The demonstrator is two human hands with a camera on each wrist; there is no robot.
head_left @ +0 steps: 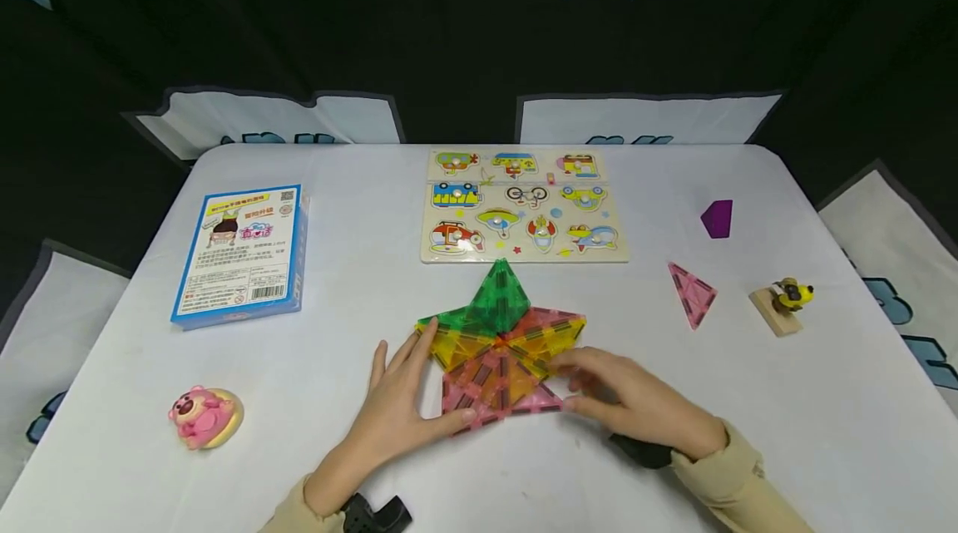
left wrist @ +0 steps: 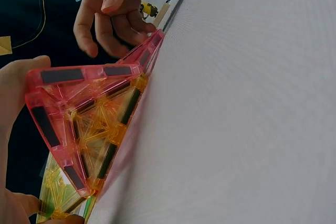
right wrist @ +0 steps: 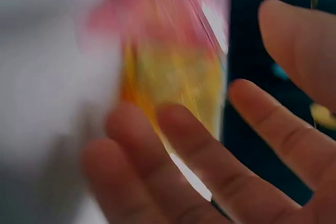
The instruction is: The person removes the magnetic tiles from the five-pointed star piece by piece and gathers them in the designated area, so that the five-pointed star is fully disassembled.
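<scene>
A flat star of translucent magnetic tiles [head_left: 497, 350] lies on the white table [head_left: 359, 308], with a green point on top, yellow and orange sides and pink lower points. My left hand [head_left: 415, 387] lies open against the star's left side, its thumb touching the lower pink tile [left wrist: 79, 103]. My right hand [head_left: 606, 387] rests at the star's lower right, its loosely bent fingers [left wrist: 113, 19] touching the tip of a pink tile. The right wrist view is blurred: relaxed fingers [right wrist: 210, 150] in front of yellow and pink tiles [right wrist: 173, 72].
A wooden vehicle puzzle board [head_left: 524, 204] lies behind the star. A blue box [head_left: 243, 254] and a pink bear toy [head_left: 204, 417] are on the left. On the right are a loose pink triangle tile [head_left: 692, 292], a purple tile [head_left: 717, 219] and a yellow dog figure [head_left: 782, 300].
</scene>
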